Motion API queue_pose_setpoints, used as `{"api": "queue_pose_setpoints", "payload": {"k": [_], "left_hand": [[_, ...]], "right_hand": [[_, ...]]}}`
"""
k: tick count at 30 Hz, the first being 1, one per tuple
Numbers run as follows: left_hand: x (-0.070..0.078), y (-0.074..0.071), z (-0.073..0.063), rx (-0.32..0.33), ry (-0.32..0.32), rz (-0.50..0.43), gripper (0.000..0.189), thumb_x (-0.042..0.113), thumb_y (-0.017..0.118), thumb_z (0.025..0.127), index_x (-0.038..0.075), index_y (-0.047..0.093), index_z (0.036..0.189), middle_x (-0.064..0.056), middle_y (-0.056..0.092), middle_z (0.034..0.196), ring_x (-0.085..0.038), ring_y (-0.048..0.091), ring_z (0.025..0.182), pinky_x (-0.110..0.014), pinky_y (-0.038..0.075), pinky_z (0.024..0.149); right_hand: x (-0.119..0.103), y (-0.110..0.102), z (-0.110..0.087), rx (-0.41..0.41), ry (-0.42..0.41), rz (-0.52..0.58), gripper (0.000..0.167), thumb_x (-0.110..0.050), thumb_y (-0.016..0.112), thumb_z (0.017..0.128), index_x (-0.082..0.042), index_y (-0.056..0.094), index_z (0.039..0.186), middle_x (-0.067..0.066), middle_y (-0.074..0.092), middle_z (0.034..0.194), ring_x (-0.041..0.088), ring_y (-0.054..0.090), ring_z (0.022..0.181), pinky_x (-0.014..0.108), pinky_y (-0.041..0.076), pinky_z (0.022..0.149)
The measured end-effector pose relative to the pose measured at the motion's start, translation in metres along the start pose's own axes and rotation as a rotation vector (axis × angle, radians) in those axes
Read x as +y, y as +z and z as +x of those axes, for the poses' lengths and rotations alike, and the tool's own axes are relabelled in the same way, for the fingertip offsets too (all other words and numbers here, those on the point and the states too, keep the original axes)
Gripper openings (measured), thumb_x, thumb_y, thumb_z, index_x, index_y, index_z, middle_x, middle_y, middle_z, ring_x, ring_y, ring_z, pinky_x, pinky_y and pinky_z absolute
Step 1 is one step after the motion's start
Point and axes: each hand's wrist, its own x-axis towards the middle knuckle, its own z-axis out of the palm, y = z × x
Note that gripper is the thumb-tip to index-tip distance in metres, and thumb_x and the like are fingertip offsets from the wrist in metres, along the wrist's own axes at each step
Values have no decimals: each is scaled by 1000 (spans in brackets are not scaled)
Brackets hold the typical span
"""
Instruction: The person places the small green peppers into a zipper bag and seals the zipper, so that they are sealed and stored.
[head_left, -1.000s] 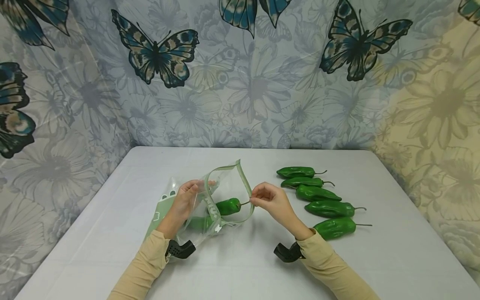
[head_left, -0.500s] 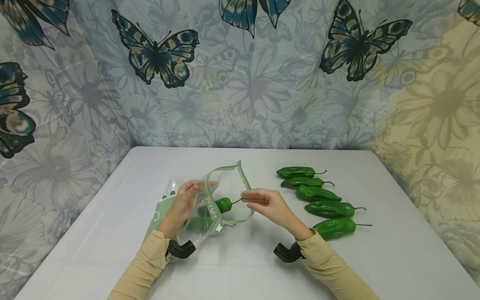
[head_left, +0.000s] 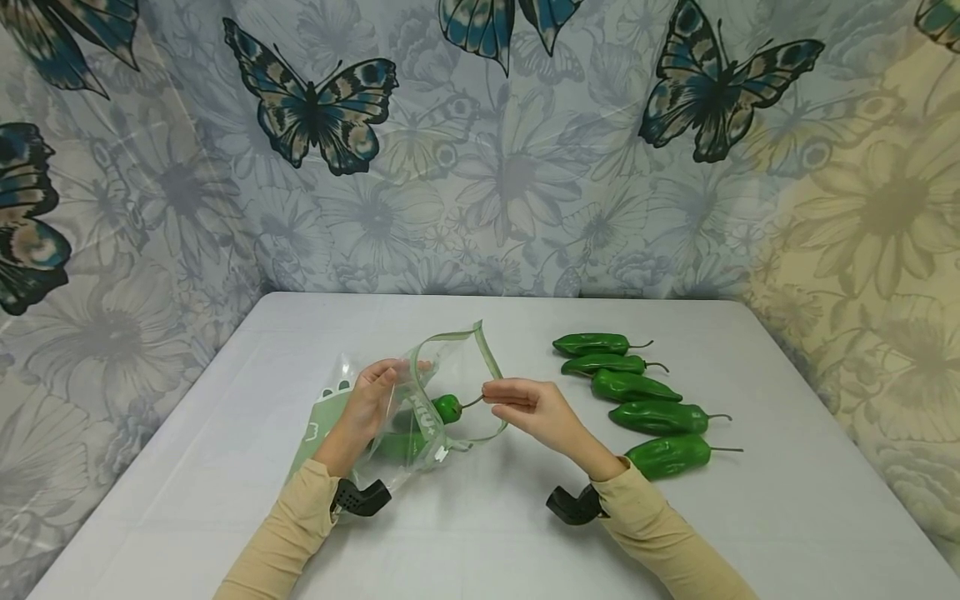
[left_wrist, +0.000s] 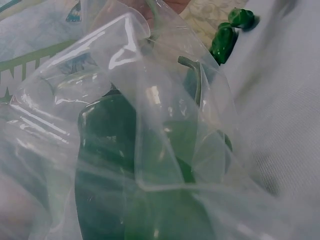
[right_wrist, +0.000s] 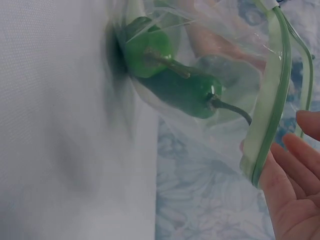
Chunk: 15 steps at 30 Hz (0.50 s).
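My left hand (head_left: 371, 400) grips the side of a clear zip bag (head_left: 330, 417) with a green printed panel. The bag's green-edged mouth (right_wrist: 274, 100) gapes toward the right. Inside lies a green pepper (right_wrist: 192, 95) with its stem toward the mouth, beside another green pepper (right_wrist: 150, 50); in the left wrist view both show through the plastic. My right hand (head_left: 543, 410) is at the mouth, fingers fairly straight and thumb apart from them. Its fingertips are at the stem's end; whether they touch it is hard to tell.
Several green peppers (head_left: 637, 386) lie in a column on the right of the white table (head_left: 795, 517), stems mostly pointing right. A black wrist camera (head_left: 363, 498) sits on each wrist. Behind the table hangs a butterfly-and-flower cloth (head_left: 517, 192).
The right fingers pinched the pepper's stem a second ago; they have since straightened and moved left into the bag's mouth. The pepper has slid deeper into the bag. The left hand stays put.
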Motion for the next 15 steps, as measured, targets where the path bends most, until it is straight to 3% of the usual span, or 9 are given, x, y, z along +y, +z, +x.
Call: {"api": "queue_pose_setpoints", "payload": {"k": [6,15], "left_hand": [[0,1,0,-5,10,-1,15,26,59,86,20,68,96,-5,64,102,-18,47,111,-36,23,96],[0,0,-1,9,7,22,15,27,60,85,21,68,96,-5,65,102,-20,44,115,-48,5,97]], "right_hand": [[-2,1,0,11,0,-7,29,9,55,84,17,52,112,28,55,108,37,54,101,28,46,81],[-1,0,-1,43,-7,-22,26,9,56,84,15,54,110,27,57,108,35,55,99,28,46,80]]}}
